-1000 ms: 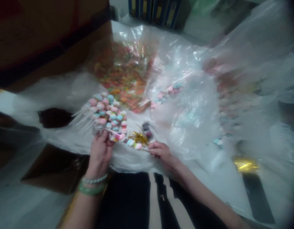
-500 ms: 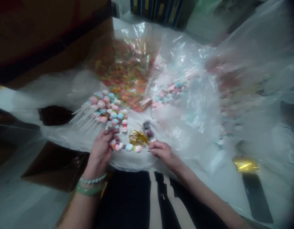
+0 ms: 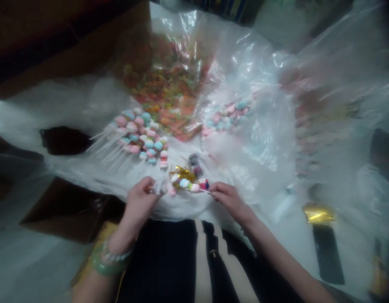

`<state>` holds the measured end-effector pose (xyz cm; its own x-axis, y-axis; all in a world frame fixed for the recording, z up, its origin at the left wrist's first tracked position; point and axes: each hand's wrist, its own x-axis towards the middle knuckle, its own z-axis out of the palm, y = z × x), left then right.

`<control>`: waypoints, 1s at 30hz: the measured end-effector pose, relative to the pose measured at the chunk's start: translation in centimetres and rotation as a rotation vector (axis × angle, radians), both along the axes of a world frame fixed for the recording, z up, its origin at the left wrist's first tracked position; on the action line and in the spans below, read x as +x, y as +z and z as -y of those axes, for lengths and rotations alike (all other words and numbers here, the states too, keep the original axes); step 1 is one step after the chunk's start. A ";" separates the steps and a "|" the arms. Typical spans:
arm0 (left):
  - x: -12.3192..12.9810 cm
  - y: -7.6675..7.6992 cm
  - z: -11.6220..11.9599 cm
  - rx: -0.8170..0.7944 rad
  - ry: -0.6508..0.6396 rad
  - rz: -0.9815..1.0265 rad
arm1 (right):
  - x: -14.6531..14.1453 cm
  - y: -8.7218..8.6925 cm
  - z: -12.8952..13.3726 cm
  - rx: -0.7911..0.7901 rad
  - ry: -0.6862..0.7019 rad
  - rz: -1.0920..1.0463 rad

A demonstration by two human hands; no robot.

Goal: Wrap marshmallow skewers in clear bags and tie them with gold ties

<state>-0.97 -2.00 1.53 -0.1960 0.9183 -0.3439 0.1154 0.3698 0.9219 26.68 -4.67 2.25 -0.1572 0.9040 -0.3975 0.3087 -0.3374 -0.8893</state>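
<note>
My right hand (image 3: 224, 197) pinches the stick end of a candy skewer (image 3: 189, 185) with white, blue, green and pink pieces, lying level. My left hand (image 3: 143, 198) is closed on a clear plastic wrapper (image 3: 161, 187) at the skewer's far end; blur hides how far the wrapper covers it. Just behind the skewer lie gold twist ties (image 3: 182, 172) and a small dark labelled packet (image 3: 196, 165). Several finished-looking candy skewers (image 3: 139, 130) are piled beyond my left hand, their white sticks pointing left.
Behind are a clear bag of orange and green candies (image 3: 172, 97) and a bag of pink and blue candies (image 3: 227, 118). A cardboard box (image 3: 68, 214) stands at left. A phone (image 3: 328, 254) and gold packet (image 3: 318, 213) lie at right.
My left hand has left the skewer pile's near edge and now has a clear wrapper at its fingers. The held skewer and my right hand have shifted slightly right. The view has moved a little.
</note>
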 end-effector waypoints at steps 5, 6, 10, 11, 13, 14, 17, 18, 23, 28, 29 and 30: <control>2.6 -2.0 2.0 0.029 -0.290 -0.268 | 2.3 1.0 1.8 -0.107 -0.086 0.107; 2.9 -2.3 2.0 0.059 -0.334 -0.315 | 2.4 1.2 2.1 -0.123 -0.088 0.112; 3.2 -3.5 1.7 0.127 -0.370 -0.388 | 2.3 1.7 2.5 -0.138 -0.062 0.059; 3.0 -3.6 1.5 0.121 -0.337 -0.353 | 2.2 1.6 2.5 -0.140 -0.070 0.042; 2.5 -3.6 1.2 0.051 -0.211 -0.195 | 1.8 1.3 2.6 -0.154 -0.089 0.004; 2.3 -3.4 1.1 -0.013 -0.136 -0.071 | 1.6 1.1 2.7 -0.161 -0.095 -0.018; 2.0 -2.0 0.9 -0.221 0.021 0.345 | 0.8 0.8 2.6 -0.151 -0.096 -0.085; 2.0 -1.5 0.9 -0.268 0.040 0.441 | 0.5 0.8 2.5 -0.144 -0.076 -0.097; 2.7 -0.6 1.0 -0.334 0.065 0.575 | -0.8 0.9 1.9 -0.080 0.031 0.009; 3.6 -1.7 1.1 -0.313 0.074 0.538 | -1.9 0.3 2.3 -0.052 0.151 0.159; 3.9 -1.8 1.1 -0.323 0.076 0.555 | -2.3 0.2 2.4 -0.050 0.191 0.192; 4.1 -1.9 1.1 -0.329 0.084 0.577 | -2.6 0.0 2.4 -0.043 0.222 0.220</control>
<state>3.14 -3.15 -0.40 0.0372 0.7372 -0.6747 -0.4033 0.6288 0.6648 24.08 -7.10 2.30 -0.2551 0.8386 -0.4813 0.5627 -0.2761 -0.7792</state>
